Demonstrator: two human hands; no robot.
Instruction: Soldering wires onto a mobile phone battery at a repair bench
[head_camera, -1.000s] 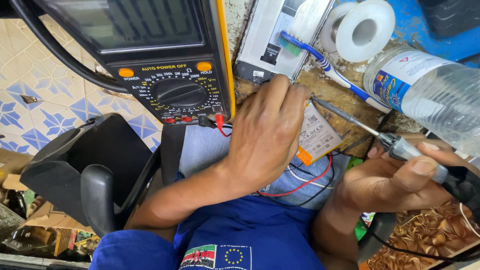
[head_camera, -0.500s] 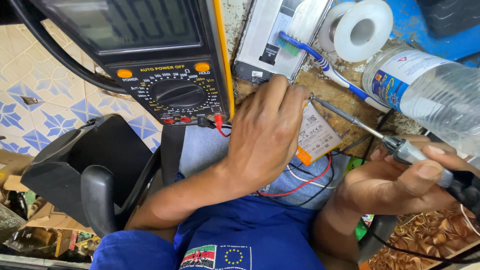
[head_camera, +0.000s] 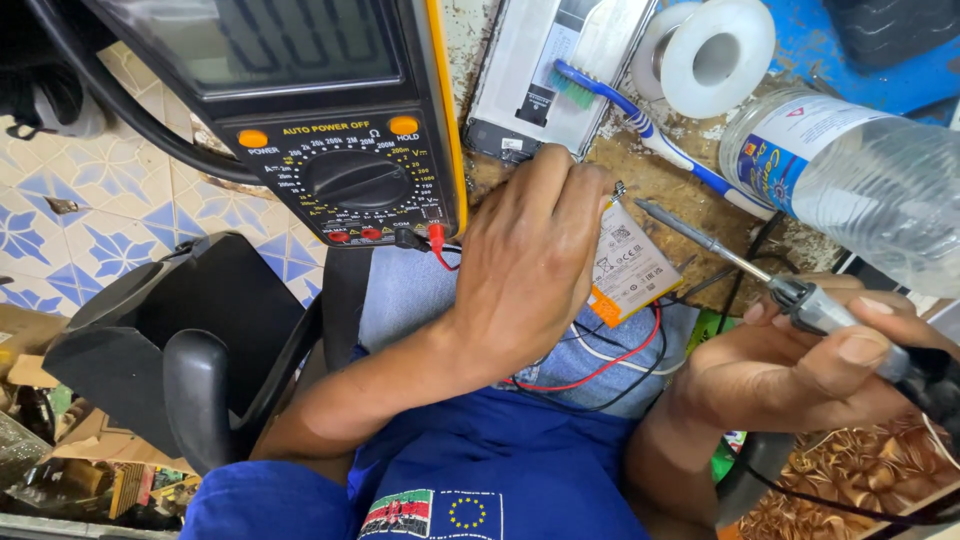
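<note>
My left hand (head_camera: 530, 265) rests over a small flat white battery pack (head_camera: 628, 262) with an orange end, fingers closed on something thin at its top edge; what exactly I pinch is hidden. My right hand (head_camera: 800, 365) grips a soldering iron (head_camera: 800, 300) whose thin metal tip points up-left and stops just right of the battery's upper corner. Red, black and white wires (head_camera: 600, 375) run from under the left hand across my lap.
A yellow-cased multimeter (head_camera: 330, 130) with a dial lies at top left, a red lead plugged in. An opened phone (head_camera: 545, 75), a blue toothbrush (head_camera: 650, 135), a white solder spool (head_camera: 715, 50) and a lying plastic water bottle (head_camera: 860, 180) crowd the top right. A black chair arm (head_camera: 190, 340) stands at left.
The soldering iron's tip has drawn back slightly to the right, away from my left fingers. The left hand stays on the battery pack.
</note>
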